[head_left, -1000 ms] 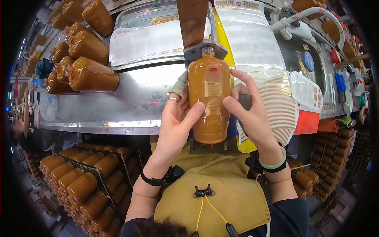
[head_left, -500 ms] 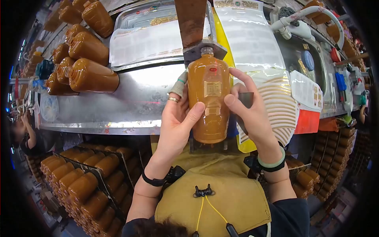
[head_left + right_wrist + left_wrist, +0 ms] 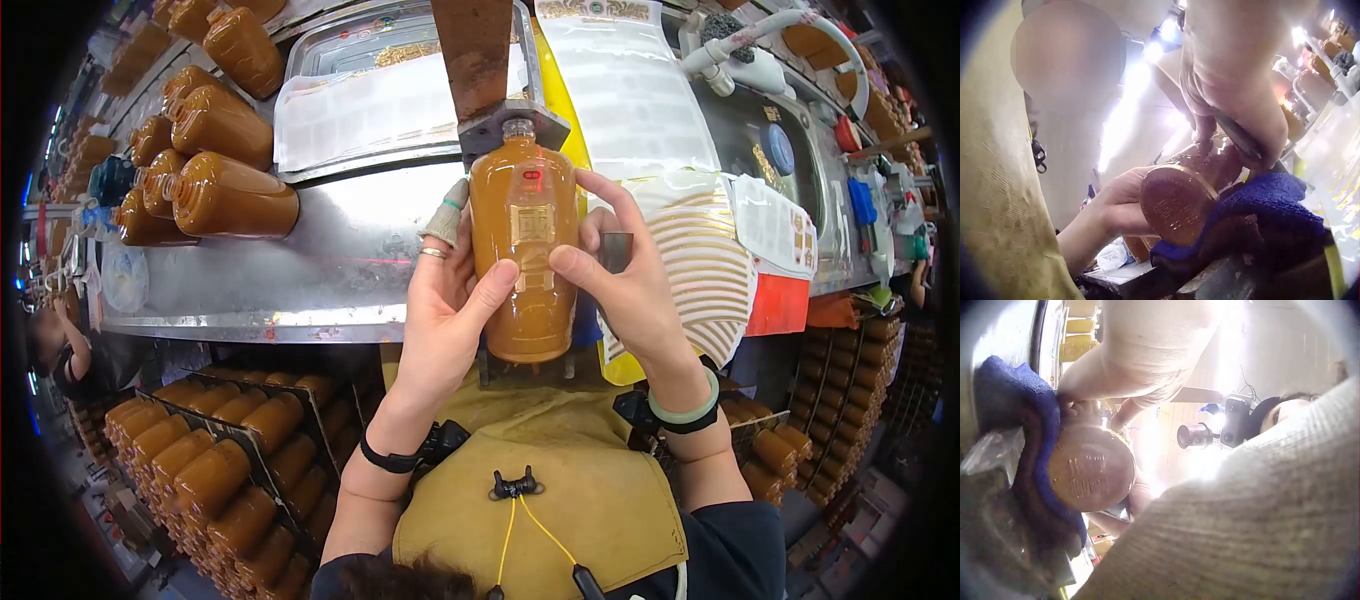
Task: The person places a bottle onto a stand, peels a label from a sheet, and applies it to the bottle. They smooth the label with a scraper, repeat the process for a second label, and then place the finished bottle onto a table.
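The bottle (image 3: pixel 527 262) lies upon a blue cloth (image 3: pixel 1272 201). Left of the bottle, the left hand (image 3: pixel 452 290) is grasping it with its fingers; right of it, the right hand (image 3: pixel 642 288) holds a dark plate (image 3: pixel 618 250), thumb touching the bottle.

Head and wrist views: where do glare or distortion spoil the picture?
Head view: edges curve, corners black, steel table shows bright reflections; left wrist: white glare beside the bottle; right wrist: lights blown out, a round blurred patch upper left.
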